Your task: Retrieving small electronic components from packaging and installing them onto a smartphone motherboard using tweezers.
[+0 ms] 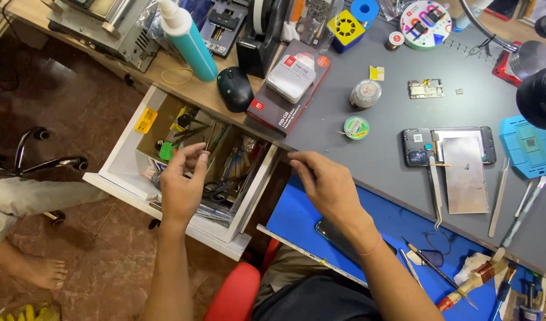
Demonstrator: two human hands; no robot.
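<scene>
My left hand (182, 185) hovers over an open white drawer (123, 138) full of small tools. Its fingers are curled with the tips drawn together above thin metal tools, and I cannot tell whether they pinch anything. My right hand (326, 185) is at the front edge of the grey work mat (380, 157), right of the drawer. Its fingertips are closed together and point left, with nothing visible in them. Scissors (221, 190) lie in the drawer just right of my left hand.
An opened phone (418, 148) with a metal plate (466, 175) and tweezers (435, 193) lies on the mat. A black mouse (234, 89), dark red box (288, 95) and teal bottle (191, 41) stand behind. A blue tray (296, 217) carries another phone (335, 235). Another person's leg (23, 199) is left.
</scene>
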